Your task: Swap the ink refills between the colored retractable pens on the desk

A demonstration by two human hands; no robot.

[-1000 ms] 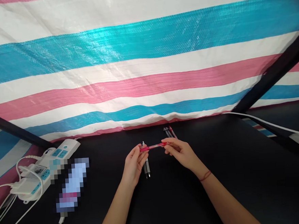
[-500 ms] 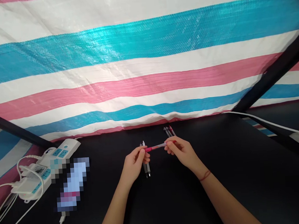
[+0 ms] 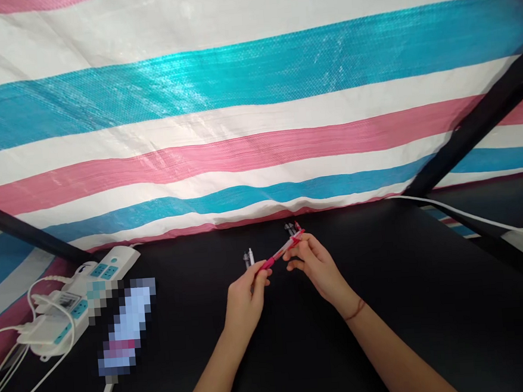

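A red pen (image 3: 285,251) with a clear barrel is held up slantwise over the black table, its far end raised to the right. My left hand (image 3: 246,295) is closed on the pen's lower, pink end between thumb and fingers. Right by the pen's upper end is my right hand (image 3: 318,269), its fingers partly curled and apart; whether a fingertip touches the pen is hard to see. Two pens (image 3: 251,256) lie behind my left hand, partly covered by it. More pens (image 3: 289,228) lie beyond my right hand, mostly hidden.
On the left are a white power strip (image 3: 127,259) with plugged-in cables and a blurred phone (image 3: 129,324) on a charging cable. A striped plastic sheet (image 3: 238,120) hangs behind the black table (image 3: 411,293). Dark slanted bars flank both sides; a white cable (image 3: 459,206) crosses at right.
The pen has turned from nearly level to slanted, its right end rising. My left hand has shifted slightly right, covering more of the two pens, and my right hand's fingers have loosened.
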